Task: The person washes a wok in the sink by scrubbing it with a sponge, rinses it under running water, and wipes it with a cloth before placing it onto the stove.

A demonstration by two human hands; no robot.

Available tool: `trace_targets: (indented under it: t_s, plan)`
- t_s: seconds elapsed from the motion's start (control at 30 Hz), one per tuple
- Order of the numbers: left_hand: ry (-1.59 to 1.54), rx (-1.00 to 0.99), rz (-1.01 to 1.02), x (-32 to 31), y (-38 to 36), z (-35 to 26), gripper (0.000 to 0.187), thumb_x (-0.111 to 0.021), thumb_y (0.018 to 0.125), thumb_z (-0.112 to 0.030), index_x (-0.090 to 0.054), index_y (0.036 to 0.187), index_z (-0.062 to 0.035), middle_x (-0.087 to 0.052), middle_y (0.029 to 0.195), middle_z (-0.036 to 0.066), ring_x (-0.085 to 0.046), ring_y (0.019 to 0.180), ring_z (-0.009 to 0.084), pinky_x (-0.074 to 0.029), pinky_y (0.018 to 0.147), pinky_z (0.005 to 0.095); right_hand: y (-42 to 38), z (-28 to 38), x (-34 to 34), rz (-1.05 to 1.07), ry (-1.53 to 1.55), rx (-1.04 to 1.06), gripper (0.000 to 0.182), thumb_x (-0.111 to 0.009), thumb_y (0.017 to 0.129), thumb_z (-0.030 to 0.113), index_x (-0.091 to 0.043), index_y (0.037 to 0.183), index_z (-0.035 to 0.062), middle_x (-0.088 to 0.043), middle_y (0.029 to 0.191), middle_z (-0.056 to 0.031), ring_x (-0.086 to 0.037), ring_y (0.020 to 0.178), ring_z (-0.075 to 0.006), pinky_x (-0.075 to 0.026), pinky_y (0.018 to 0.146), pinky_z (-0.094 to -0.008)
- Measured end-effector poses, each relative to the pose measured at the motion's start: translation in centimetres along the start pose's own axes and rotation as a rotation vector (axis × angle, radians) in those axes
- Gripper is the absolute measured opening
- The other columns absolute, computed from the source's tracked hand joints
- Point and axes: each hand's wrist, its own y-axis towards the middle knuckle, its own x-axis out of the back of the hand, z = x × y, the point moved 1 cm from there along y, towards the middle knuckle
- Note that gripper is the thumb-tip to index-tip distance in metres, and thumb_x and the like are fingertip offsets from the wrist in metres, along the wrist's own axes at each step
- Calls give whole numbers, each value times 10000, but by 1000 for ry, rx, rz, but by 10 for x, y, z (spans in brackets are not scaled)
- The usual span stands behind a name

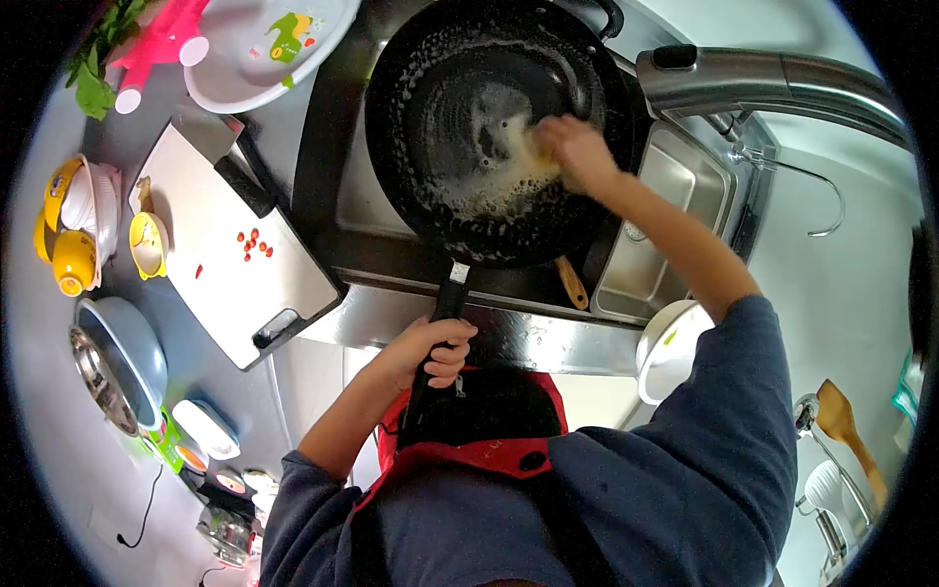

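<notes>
A large black wok point(391, 147) rests over the sink, with soapy foam spread across its inner surface. My left hand point(425, 354) is wrapped round the wok's black handle point(453, 298). Inside the wok, my right hand point(579, 157) is closed over a yellowish sponge-like pad point(548, 164) pressed to the right side of the bottom. Motion blurs the fingers and the pad, and the hand partly hides it. Under the wok's lower right edge, a wooden handle point(572, 284) sticks out.
A steel faucet point(763, 83) reaches in above the right basin point(641, 259). On the left, a white cutting board point(225, 303) carries chopped red pieces and a cleaver point(210, 137). A white bowl point(665, 357) stands by my right elbow; a white basin point(225, 73) is at the upper left.
</notes>
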Motion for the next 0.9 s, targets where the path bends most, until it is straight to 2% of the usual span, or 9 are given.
trace_targets:
  t_s: [0.13, 0.3, 0.43, 0.57, 0.63, 0.7, 0.77, 0.8, 0.9]
  plan:
    - [-28, 15, 8, 10, 6, 3, 337, -562, 881, -230, -377, 609, -157, -324, 475, -49, -313, 362, 70, -263, 348, 251, 26, 83, -14, -157, 240, 134, 449, -614, 654, -20, -625, 1084, 109, -580, 1177, -56, -563, 1070, -284, -490, 896, -366]
    - [37, 2, -94, 9, -2, -3, 327, -554, 887, -224, -383, 616, -155, -316, 469, -55, -302, 354, 66, -243, 341, 245, 68, 12, -11, -539, 82, -111, 301, -613, 678, -22, -627, 964, 67, -600, 1040, -91, -575, 963, -314, -509, 795, -378]
    - [-5, 18, -55, 3, 1, -3, 331, -555, 885, -218, -380, 613, -152, -317, 465, -48, -293, 351, 67, -255, 337, 253, 23, 61, -36, -299, 237, -107, 266, -650, 687, 14, -627, 940, 89, -595, 1050, -83, -584, 956, -289, -512, 777, -385]
    - [42, 15, -129, 2, 6, -1, 327, -554, 887, -218, -382, 617, -152, -315, 467, -54, -288, 352, 67, -252, 338, 252, 58, 62, -30, -390, 181, -23, 247, -676, 685, 61, -634, 927, 77, -618, 1001, -79, -606, 901, -284, -517, 764, -378]
    - [75, -20, -161, 4, 5, 0, 325, -560, 882, -213, -381, 617, -153, -316, 469, -54, -288, 354, 67, -254, 339, 251, 72, 26, -24, -384, 180, -298, 224, -668, 701, 69, -630, 922, 68, -625, 968, -79, -611, 880, -288, -516, 747, -376]
    - [40, -7, -132, 6, 2, 2, 331, -563, 880, -212, -379, 612, -153, -318, 469, -51, -291, 353, 69, -258, 339, 251, 51, 23, -5, -358, 188, -318, 179, -644, 705, 57, -643, 883, 64, -626, 948, -77, -616, 859, -285, -519, 724, -367]
    - [9, -22, -83, 6, 5, -1, 336, -567, 878, -211, -377, 607, -152, -321, 469, -49, -295, 352, 71, -262, 339, 251, 23, 45, -23, -208, 291, -311, 206, -636, 675, 17, -653, 873, 68, -619, 943, -76, -610, 882, -283, -520, 740, -370]
    - [-6, -2, -73, 6, 7, -1, 342, -568, 878, -214, -374, 602, -153, -322, 469, -48, -298, 352, 73, -263, 339, 253, 15, 63, -32, -346, 247, -177, 248, -625, 660, -14, -661, 889, 76, -613, 938, -73, -605, 903, -281, -517, 769, -373]
    - [19, 7, -105, 7, 10, 3, 346, -566, 882, -220, -374, 602, -153, -322, 470, -49, -300, 353, 74, -265, 341, 256, 38, 78, -21, -325, 308, -135, 267, -619, 660, -39, -657, 904, 62, -609, 985, -64, -597, 919, -282, -512, 792, -372]
